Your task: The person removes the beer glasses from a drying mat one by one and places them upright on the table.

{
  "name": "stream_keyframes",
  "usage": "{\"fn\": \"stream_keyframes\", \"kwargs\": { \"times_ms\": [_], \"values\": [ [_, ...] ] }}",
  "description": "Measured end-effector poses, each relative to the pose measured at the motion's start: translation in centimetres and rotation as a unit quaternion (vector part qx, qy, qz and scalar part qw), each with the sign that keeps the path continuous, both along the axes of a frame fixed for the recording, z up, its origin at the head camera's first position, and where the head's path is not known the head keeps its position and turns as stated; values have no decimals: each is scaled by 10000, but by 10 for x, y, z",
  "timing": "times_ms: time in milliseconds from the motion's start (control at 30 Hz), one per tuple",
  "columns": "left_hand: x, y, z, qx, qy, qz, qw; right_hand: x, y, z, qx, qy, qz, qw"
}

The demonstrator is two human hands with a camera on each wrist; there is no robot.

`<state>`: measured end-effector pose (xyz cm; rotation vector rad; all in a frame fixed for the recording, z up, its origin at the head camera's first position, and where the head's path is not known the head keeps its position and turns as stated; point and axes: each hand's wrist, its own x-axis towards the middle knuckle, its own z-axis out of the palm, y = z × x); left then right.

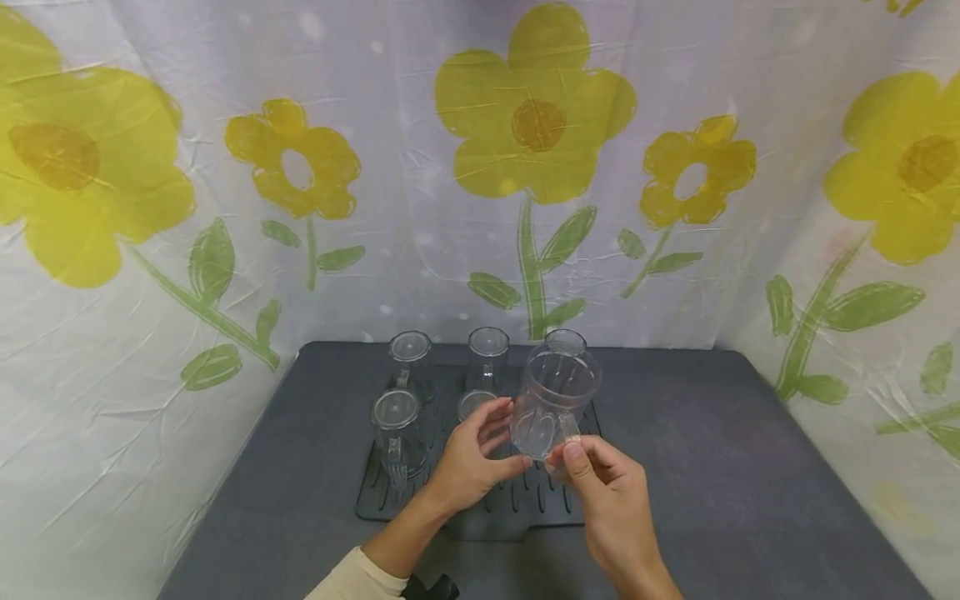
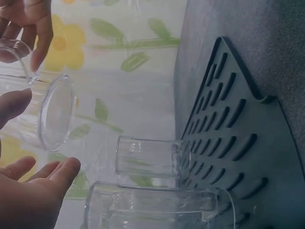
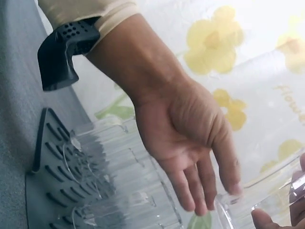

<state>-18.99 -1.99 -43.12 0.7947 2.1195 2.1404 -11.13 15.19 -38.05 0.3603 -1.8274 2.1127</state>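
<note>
A clear glass mug point(image 1: 558, 392) is held up over the front part of a dark ridged drying mat point(image 1: 480, 527), tilted with its mouth away from me. My right hand point(image 1: 613, 492) pinches its handle between thumb and fingers. Beside the mug's left side is my left hand point(image 1: 467, 461), fingers loosely spread and thumb tip right at the base. In the left wrist view the mug's round base point(image 2: 59, 112) faces the gap between left thumb and fingers. The right wrist view shows the left hand point(image 3: 183, 129) with palm and relaxed fingers, only part of the mug point(image 3: 243, 210) visible.
Several clear mugs stand upside down on the mat, among them a front left one point(image 1: 397, 425), a back left one point(image 1: 410, 354) and a back middle one point(image 1: 487, 354). Another point(image 1: 566, 339) is partly behind the held mug. A flowered curtain point(image 1: 405, 250) surrounds the grey table point(image 1: 712, 483).
</note>
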Motion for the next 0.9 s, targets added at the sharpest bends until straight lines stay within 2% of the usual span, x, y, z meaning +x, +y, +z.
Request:
{"fn": "stream_keyframes", "kwargs": {
  "times_ms": [200,400,733,900],
  "values": [
    [5,-8,10,41,228,42,9997,-2,3,3,232,-173,-265,9992],
    [11,-21,25,-28,405,108,9991,-6,8,4,152,-18,-416,9990],
    [14,-55,47,81,954,631,9934,-15,27,9,127,25,-751,9971],
    [12,-73,51,103,1172,867,9893,-20,40,13,94,-122,-1051,9943]
  ]
}}
